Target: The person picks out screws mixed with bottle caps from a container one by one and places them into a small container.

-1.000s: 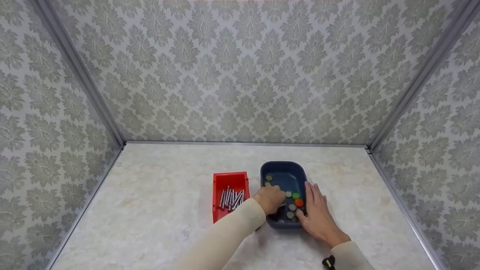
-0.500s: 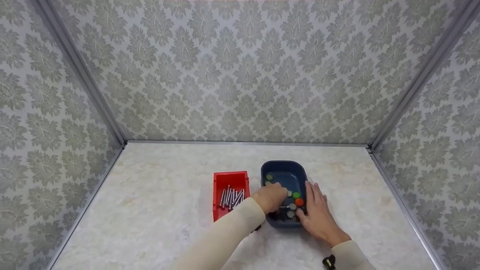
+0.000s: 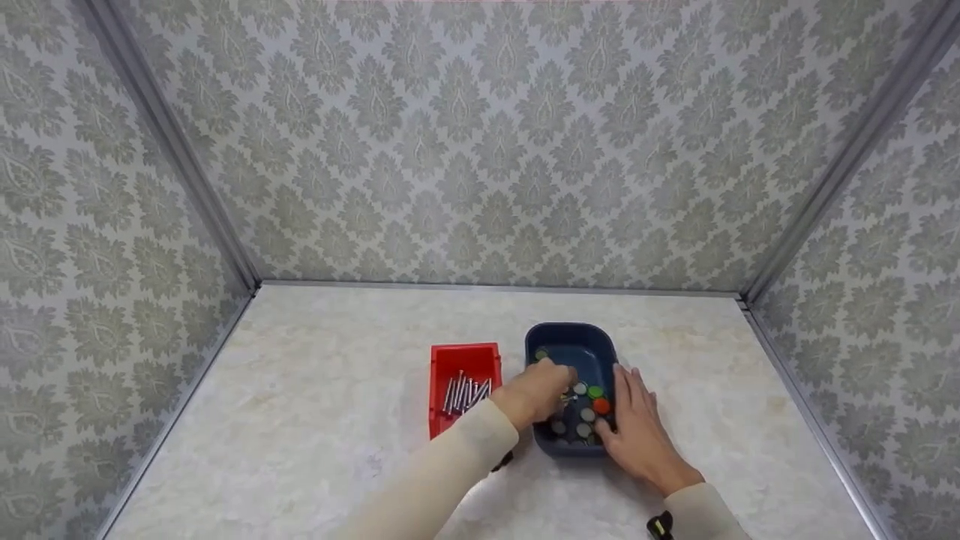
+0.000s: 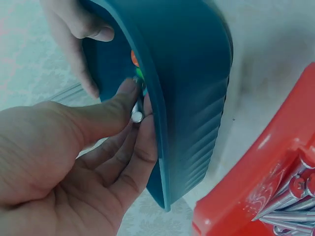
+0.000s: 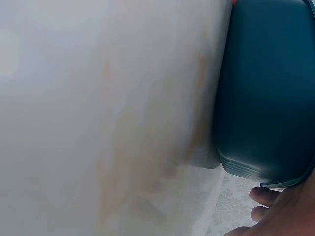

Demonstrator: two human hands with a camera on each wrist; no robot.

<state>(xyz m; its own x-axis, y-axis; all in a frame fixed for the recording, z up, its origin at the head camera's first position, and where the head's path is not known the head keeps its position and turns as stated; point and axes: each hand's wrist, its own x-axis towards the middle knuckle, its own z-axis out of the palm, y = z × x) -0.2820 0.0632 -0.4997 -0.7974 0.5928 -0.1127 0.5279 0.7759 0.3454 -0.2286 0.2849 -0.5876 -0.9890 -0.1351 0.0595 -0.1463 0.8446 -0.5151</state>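
Note:
A dark blue bin [image 3: 574, 360] holds several round caps, among them a green cap [image 3: 595, 391] and an orange cap [image 3: 601, 406]. My left hand [image 3: 534, 390] reaches over its left wall. In the left wrist view, the thumb and fingers pinch a short metal bolt [image 4: 137, 116] inside the bin, its round end facing the camera; the rest is partly hidden. My right hand [image 3: 636, 427] holds the bin's right wall, thumb inside the rim and fingers along the outside. Those fingers also show at the bin's edge in the right wrist view.
Left of the blue bin stands a red bin [image 3: 465, 356] with several long metal bolts [image 3: 461, 394] in it. My left forearm crosses over its near end. Patterned panels [image 3: 480, 150] enclose the pale tabletop [image 3: 322, 390] at the back and sides.
My left hand has shifted slightly to the left within the blue bin, showing more caps near its front. The right hand keeps its place on the bin wall.

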